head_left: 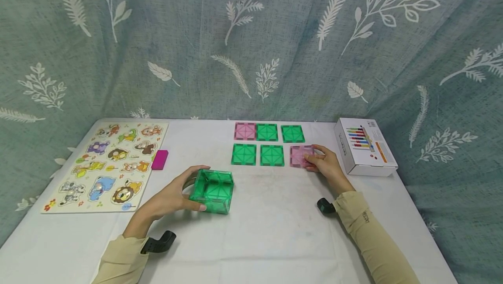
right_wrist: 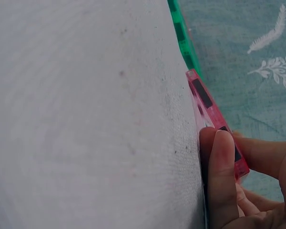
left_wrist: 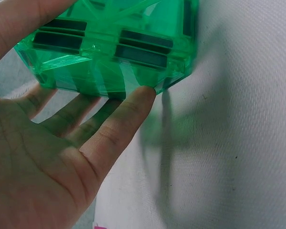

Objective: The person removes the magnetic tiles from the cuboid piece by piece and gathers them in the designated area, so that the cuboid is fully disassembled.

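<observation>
On the left, my left hand [head_left: 167,199] grips a box of translucent green magnetic tiles [head_left: 218,206], thumb on the near side and fingers around the far side. Its top faces up with no tile across it. Dark magnet strips show along the edges of this green box [left_wrist: 105,47] in the left wrist view. My right hand [head_left: 329,168] pinches a pink magnetic tile [head_left: 297,156] at its right side. In the right wrist view that pink tile [right_wrist: 210,107] tilts up, its held edge raised from the cloth.
Left of the pinched tile lie two green tiles [head_left: 243,154]. Behind them, another pink tile [head_left: 245,131] sits in a row with two green ones [head_left: 292,134]. An animal puzzle board [head_left: 129,168] and a magenta block [head_left: 160,160] lie left; a white abacus box [head_left: 365,148] stands right.
</observation>
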### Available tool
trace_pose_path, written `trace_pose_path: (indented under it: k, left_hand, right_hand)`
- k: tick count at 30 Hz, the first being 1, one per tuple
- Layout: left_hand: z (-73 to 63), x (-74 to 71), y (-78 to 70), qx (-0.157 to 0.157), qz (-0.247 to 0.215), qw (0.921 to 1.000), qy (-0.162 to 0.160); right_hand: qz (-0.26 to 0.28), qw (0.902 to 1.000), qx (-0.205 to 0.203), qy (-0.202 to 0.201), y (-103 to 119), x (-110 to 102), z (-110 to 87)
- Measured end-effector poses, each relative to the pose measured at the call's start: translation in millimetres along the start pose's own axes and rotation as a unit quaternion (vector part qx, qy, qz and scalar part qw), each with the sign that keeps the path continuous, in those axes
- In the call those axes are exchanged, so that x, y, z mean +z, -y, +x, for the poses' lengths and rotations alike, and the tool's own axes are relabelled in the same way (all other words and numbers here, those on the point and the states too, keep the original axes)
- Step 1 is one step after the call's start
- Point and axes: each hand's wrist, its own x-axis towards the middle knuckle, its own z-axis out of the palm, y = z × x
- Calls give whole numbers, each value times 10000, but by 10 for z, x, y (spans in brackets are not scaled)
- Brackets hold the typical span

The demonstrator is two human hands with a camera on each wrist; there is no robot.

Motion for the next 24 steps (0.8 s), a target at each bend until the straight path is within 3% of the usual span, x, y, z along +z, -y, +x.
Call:
trace_pose_path:
  k: [13, 24]
  left_hand:
    - [11, -2, 3, -19, -72, 10000, -20]
    - [-4, -5, 3, 13, 25, 10000, -16]
  right_hand:
    - [-226, 9993, -68, -276, -1, 10, 5]
    - [-1065, 9921, -175, -644, 8, 10, -16]
